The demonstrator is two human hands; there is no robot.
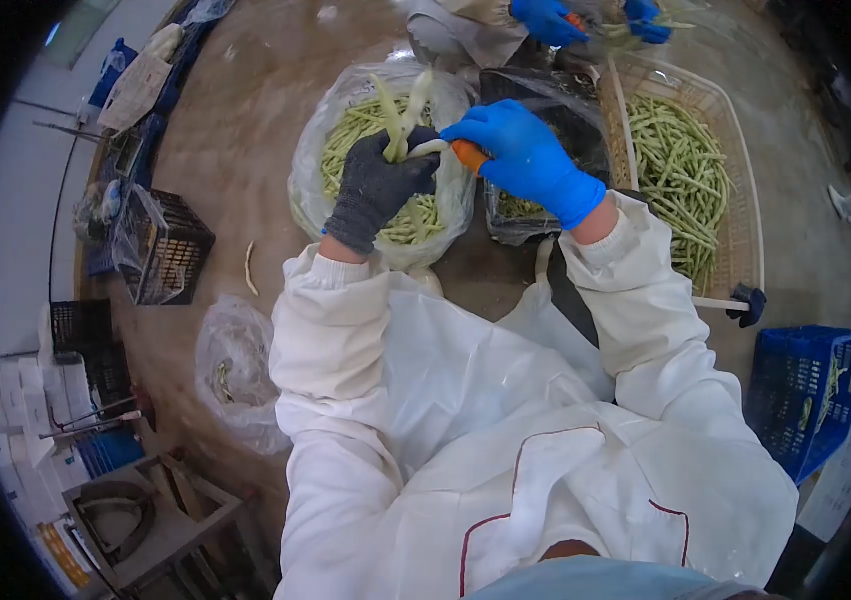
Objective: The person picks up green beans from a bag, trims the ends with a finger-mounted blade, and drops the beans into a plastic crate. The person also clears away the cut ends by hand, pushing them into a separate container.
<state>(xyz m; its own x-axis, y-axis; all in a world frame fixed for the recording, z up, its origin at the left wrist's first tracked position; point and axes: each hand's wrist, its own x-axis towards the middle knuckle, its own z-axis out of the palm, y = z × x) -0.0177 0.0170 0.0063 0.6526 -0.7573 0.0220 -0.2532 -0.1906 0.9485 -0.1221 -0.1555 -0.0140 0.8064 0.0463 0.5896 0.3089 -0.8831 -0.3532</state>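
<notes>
My left hand (pixel 386 185), in a dark grey knitted glove, is closed around a few pale green bean pods (pixel 394 125) that stick up past its fingers. Close beside it, my right hand (pixel 529 160) in a blue glove grips a small orange-handled knife (pixel 470 156). The knife's blade is hard to make out against the pods and glove. Below my hands stands a clear plastic bag (pixel 311 150) holding many green beans (pixel 356 135). To its right is a black crate (pixel 546 225) lined with plastic, with bean bits inside.
A cream crate (pixel 746 200) full of green beans stands at right. Across from me, a person's blue-gloved hands (pixel 551 20) hold another orange-handled tool. A blue crate (pixel 806 395) is at lower right, a plastic bag (pixel 236 370) and black crate (pixel 171 250) at left.
</notes>
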